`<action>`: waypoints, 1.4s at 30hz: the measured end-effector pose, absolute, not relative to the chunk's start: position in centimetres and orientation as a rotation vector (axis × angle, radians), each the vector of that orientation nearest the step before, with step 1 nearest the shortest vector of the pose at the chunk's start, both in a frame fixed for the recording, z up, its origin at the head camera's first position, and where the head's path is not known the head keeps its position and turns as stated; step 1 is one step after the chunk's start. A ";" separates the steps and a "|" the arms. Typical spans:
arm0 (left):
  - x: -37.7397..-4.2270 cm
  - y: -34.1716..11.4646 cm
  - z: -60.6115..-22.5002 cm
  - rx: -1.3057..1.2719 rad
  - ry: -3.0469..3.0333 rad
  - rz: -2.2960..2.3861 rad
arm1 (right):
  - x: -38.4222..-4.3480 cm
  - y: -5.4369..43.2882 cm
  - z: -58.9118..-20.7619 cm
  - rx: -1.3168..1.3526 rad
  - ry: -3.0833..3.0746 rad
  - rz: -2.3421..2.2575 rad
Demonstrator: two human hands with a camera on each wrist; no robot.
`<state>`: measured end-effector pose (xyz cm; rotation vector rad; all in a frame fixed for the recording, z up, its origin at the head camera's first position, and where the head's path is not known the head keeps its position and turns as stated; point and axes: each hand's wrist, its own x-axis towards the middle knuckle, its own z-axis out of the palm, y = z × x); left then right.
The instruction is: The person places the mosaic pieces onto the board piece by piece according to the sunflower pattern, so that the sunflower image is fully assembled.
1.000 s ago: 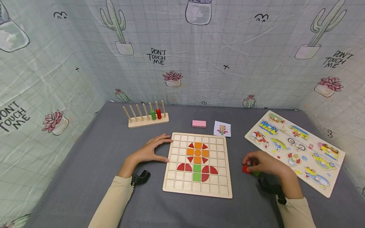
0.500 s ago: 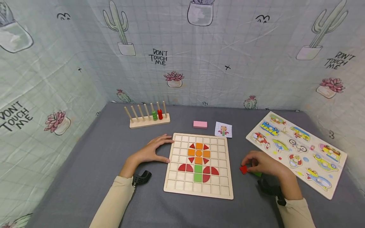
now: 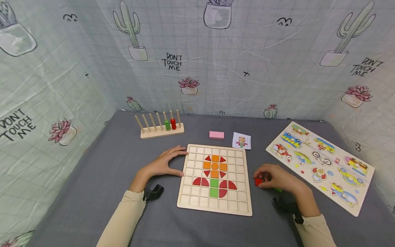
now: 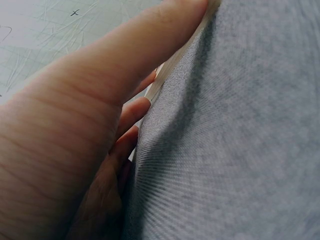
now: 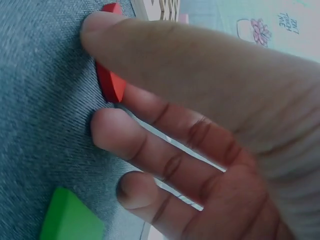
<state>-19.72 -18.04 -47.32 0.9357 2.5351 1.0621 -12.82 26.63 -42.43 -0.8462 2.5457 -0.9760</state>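
My right hand (image 3: pixel 281 176) pinches a small red wooden piece (image 3: pixel 258 181) between thumb and fingers, low over the grey cloth to the right of the board. In the right wrist view the thumb lies across the red piece (image 5: pixel 110 85), covering part of its shape. A green piece (image 5: pixel 70 220) lies on the cloth below the other fingers. The wooden grid board (image 3: pixel 192 203) carries orange squares, an orange circle (image 3: pixel 215 166), red triangles, red quarter circles (image 3: pixel 223 193) and green squares (image 3: pixel 214 192). At its left edge rests my left hand (image 3: pixel 160 164), thumb and fingers spread.
Behind the board are a pink block (image 3: pixel 216 135) and a small pattern card (image 3: pixel 241 141). A peg rack (image 3: pixel 162 132) with green and red beads stands back left. A vehicle puzzle board (image 3: pixel 321 168) lies to the right, close to my right hand.
My right hand has moved left toward the board with the red piece, away from the green piece. The left hand stays at the board's edge.
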 end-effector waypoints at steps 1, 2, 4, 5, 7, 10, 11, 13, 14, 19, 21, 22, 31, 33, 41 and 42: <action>-19.7 -18.0 -47.3 0.938 2.533 1.061 | -12.8 26.6 -42.5 -0.846 2.553 -0.975; -19.8 -18.0 -47.3 0.938 2.531 1.061 | -12.9 26.5 -42.5 -0.840 2.559 -0.972; -19.8 -18.0 -47.3 0.935 2.530 1.059 | -12.9 26.2 -42.6 -0.818 2.578 -0.962; -19.8 -18.0 -47.3 0.934 2.530 1.058 | -13.0 26.1 -42.7 -0.809 2.590 -0.954; -19.8 -17.9 -47.3 0.932 2.533 1.051 | -13.1 25.9 -42.7 -0.791 2.609 -0.941; -19.8 -17.9 -47.3 0.928 2.536 1.051 | -13.2 25.7 -42.9 -0.790 2.628 -0.933; -19.8 -17.9 -47.3 0.928 2.536 1.052 | -13.2 25.7 -42.9 -0.800 2.631 -0.934; -19.8 -17.9 -47.3 0.928 2.536 1.053 | -13.2 25.6 -43.0 -0.820 2.634 -0.936; -19.8 -17.9 -47.3 0.929 2.536 1.053 | -13.2 25.7 -43.0 -0.833 2.630 -0.941; -19.9 -17.8 -47.3 0.937 2.538 1.048 | -13.1 25.8 -43.0 -0.875 2.578 -0.972; -19.9 -17.8 -47.4 0.938 2.539 1.046 | -13.1 25.8 -43.0 -0.879 2.558 -0.982; -19.9 -17.8 -47.4 0.939 2.539 1.046 | -13.2 25.8 -43.1 -0.879 2.557 -0.982; -19.8 -17.8 -47.2 0.926 2.529 1.055 | -13.4 25.8 -43.1 -0.886 2.633 -0.935; -19.8 -17.9 -47.3 0.927 2.530 1.053 | -13.4 25.9 -43.1 -0.897 2.629 -0.951; -20.0 -17.9 -47.4 0.936 2.530 1.053 | -13.4 26.1 -43.3 -0.978 2.611 -1.005; -20.0 -17.9 -47.4 0.937 2.530 1.052 | -13.4 26.1 -43.3 -0.975 2.609 -1.005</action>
